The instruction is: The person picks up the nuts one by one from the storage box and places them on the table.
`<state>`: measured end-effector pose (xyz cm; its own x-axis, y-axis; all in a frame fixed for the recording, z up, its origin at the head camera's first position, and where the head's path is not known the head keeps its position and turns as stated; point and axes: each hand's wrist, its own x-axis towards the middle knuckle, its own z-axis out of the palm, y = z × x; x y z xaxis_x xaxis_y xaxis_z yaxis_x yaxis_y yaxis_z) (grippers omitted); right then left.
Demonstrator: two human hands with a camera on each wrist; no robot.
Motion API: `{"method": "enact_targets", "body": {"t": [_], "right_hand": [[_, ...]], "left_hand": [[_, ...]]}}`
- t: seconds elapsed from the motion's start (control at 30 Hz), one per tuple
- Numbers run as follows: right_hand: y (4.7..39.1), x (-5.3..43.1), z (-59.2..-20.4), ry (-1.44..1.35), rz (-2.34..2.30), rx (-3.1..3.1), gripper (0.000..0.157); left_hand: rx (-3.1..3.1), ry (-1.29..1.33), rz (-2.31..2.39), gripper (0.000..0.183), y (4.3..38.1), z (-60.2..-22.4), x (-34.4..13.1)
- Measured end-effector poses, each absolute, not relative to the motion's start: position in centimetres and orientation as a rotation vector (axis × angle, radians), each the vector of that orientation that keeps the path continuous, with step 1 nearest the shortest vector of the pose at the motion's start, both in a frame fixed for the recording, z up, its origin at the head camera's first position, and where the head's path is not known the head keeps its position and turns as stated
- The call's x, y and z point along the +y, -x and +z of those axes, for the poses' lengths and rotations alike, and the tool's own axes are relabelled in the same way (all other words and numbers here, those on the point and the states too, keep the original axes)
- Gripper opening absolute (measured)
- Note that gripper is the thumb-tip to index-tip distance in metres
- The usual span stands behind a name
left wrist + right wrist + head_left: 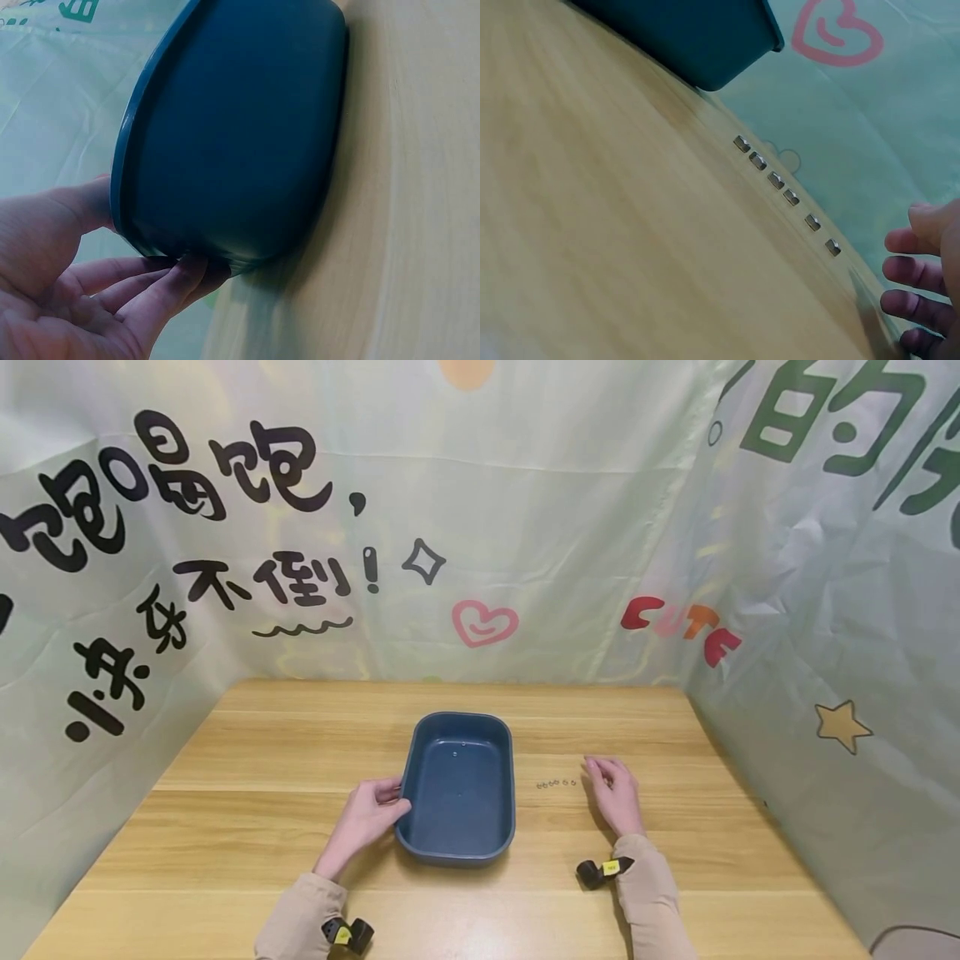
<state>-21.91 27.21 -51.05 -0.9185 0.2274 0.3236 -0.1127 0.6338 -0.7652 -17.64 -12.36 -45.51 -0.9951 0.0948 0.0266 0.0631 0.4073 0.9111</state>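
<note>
A dark blue rectangular plastic tub (459, 847) sits on the wooden table. My left hand (369, 817) pinches its left side, thumb over the rim and fingers against the outer wall, as the left wrist view shows with the tub wall (225, 135) up close. Two small shiny pieces (454, 754) lie inside toward the far end. To the right of the tub runs a row of several small metal nuts (776, 180). My right hand (617, 793) is just past the row's right end, fingers loosely bent, nothing visible in them.
The wooden table (300, 727) extends around the tub. Printed cloth (555, 560) hangs behind the table and along both sides. Each sleeve carries a small black wrist camera, one at the right cuff (592, 874).
</note>
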Motion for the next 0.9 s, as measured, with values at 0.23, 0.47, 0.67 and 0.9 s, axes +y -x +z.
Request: {"method": "enact_targets", "body": {"t": [0.23, 0.47, 0.67, 0.9], "right_hand": [[22.1, 26.8, -50.1, 0.034, 1.212, -2.48, 0.036], [22.5, 26.4, -48.6, -0.018, 1.183, -2.492, 0.034], [22.7, 25.6, -46.7, -0.09, 1.13, -2.503, 0.033], [23.3, 24.6, -45.0, -0.198, 1.071, -2.522, 0.031]], "left_hand": [[2.601, -0.163, 1.697, 0.045, 17.6, -45.5, -12.5], [2.6, -0.174, 1.697, 0.045, 17.6, -45.4, -12.5], [2.603, -0.172, 1.701, 0.044, 17.6, -45.3, -12.5], [2.595, -0.159, 1.708, 0.044, 17.5, -45.4, -12.4]]}}
